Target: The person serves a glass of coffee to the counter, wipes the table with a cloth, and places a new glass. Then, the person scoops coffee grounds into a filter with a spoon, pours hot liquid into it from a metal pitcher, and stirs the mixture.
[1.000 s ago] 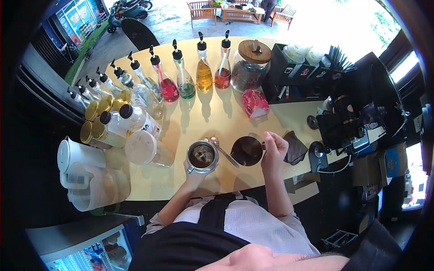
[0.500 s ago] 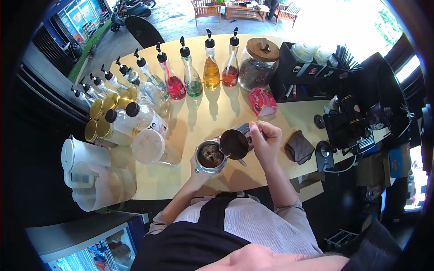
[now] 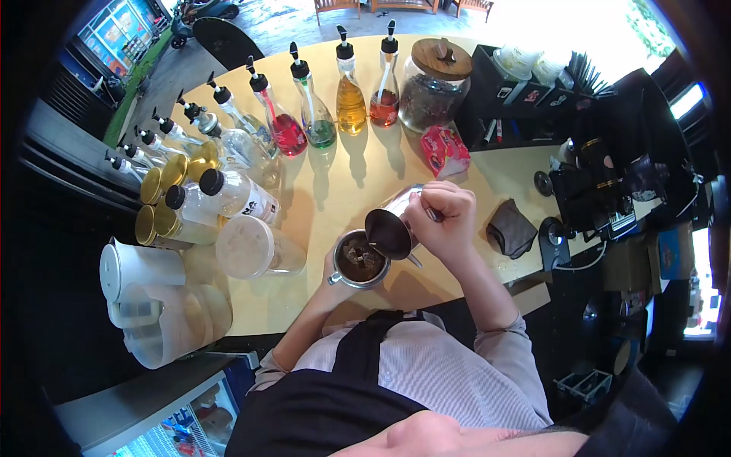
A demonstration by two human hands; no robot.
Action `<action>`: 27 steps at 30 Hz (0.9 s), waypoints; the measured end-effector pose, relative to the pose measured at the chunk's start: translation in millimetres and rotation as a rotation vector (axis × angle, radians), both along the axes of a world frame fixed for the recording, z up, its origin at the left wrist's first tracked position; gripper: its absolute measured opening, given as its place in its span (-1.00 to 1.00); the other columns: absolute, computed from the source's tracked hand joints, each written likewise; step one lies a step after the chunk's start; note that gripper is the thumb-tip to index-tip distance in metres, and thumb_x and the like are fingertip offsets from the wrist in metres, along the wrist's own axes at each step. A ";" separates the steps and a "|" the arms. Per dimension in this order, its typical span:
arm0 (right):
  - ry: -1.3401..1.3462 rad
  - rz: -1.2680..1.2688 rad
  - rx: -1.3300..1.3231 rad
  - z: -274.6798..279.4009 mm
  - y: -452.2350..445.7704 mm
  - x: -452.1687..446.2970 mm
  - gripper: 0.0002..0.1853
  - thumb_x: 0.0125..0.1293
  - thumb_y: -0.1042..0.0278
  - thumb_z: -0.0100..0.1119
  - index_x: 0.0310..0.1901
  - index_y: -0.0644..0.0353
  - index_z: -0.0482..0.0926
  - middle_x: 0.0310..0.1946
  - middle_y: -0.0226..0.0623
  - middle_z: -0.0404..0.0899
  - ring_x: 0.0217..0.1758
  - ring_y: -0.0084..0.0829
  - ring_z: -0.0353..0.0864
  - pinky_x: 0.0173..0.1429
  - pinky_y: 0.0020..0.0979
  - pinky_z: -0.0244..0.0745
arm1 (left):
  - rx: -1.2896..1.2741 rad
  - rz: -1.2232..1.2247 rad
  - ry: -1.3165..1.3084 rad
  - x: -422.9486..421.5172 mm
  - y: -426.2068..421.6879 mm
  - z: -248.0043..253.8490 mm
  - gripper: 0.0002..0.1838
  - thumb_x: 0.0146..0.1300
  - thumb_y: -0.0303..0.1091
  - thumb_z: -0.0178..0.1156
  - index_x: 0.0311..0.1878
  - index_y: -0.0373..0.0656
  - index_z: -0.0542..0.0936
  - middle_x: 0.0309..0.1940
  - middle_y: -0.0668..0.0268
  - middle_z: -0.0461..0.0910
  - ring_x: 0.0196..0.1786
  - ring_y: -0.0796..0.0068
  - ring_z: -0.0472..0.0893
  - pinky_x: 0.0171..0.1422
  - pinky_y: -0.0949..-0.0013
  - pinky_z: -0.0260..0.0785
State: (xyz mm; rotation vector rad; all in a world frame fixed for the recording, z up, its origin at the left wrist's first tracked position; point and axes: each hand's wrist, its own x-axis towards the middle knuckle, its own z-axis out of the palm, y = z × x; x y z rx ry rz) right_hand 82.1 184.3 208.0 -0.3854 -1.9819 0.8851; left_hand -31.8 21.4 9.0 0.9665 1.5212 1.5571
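My left hand [image 3: 332, 283] is wrapped round a metal cup [image 3: 386, 268] that holds dark brown liquid [image 3: 358, 263] with some froth on it. Gripped by its handle in my right hand [image 3: 448, 221], a steel pitcher [image 3: 402, 202] leans over toward the cup, its lip at the cup's right rim. The pitcher's inside looks dark. Whether a stream runs between the two is too small to tell. A thin metal piece, perhaps a handle, shows below the pitcher. Both vessels are just above the table's front part.
Pump bottles [image 3: 351, 107] of coloured syrup curve along the table's far edge. A clear lidded tub [image 3: 247, 247] and plastic jugs [image 3: 179, 320] stand left. To the right are a wood-lidded jar [image 3: 434, 95], a pink packet [image 3: 445, 151], a dark cloth [image 3: 512, 228] and a black machine [image 3: 590, 206].
The camera view has shifted, so the bottles sit higher in the picture. My right hand has turned slightly and the pitcher is tipped more. Both hands keep their holds.
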 end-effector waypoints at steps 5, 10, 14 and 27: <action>-0.057 -0.004 0.041 1.1 0.8 -4.3 -0.71 -0.05 0.50 0.17 -0.78 0.27 0.29 -0.82 -0.22 0.20 -0.76 -0.30 0.30 -0.55 -0.35 0.22 | -0.013 -0.027 -0.020 0.5 -3.0 2.2 -0.20 -0.25 -0.38 0.59 0.13 -0.25 0.41 -0.04 0.25 0.57 0.00 0.49 0.59 0.16 0.38 0.47; -0.073 -0.004 0.078 -0.1 0.5 -8.8 -0.69 -0.07 0.48 0.20 -0.79 0.23 0.28 -0.82 -0.24 0.20 -0.76 -0.30 0.30 -0.55 -0.35 0.22 | -0.018 -0.020 0.018 -3.1 1.1 -20.5 -0.21 -0.25 -0.42 0.58 0.13 -0.25 0.41 -0.02 0.24 0.57 0.00 0.50 0.59 0.15 0.38 0.47; -0.074 0.009 0.093 1.6 0.8 -12.1 -0.68 -0.08 0.46 0.21 -0.79 0.22 0.26 -0.83 -0.24 0.18 -0.76 -0.29 0.29 -0.56 -0.34 0.21 | -0.012 -0.028 0.067 -1.2 0.1 -7.9 -0.21 -0.25 -0.40 0.59 0.13 -0.25 0.41 -0.02 0.24 0.57 0.01 0.49 0.59 0.15 0.38 0.47; -0.065 0.043 0.081 5.2 -2.7 -16.9 -0.66 -0.08 0.47 0.19 -0.79 0.23 0.21 -0.83 -0.24 0.13 -0.77 -0.29 0.22 -0.58 -0.34 0.16 | 0.024 -0.005 0.002 2.3 2.3 4.0 -0.13 -0.34 -0.39 0.63 0.15 -0.22 0.41 0.01 0.25 0.55 0.05 0.47 0.57 0.17 0.34 0.46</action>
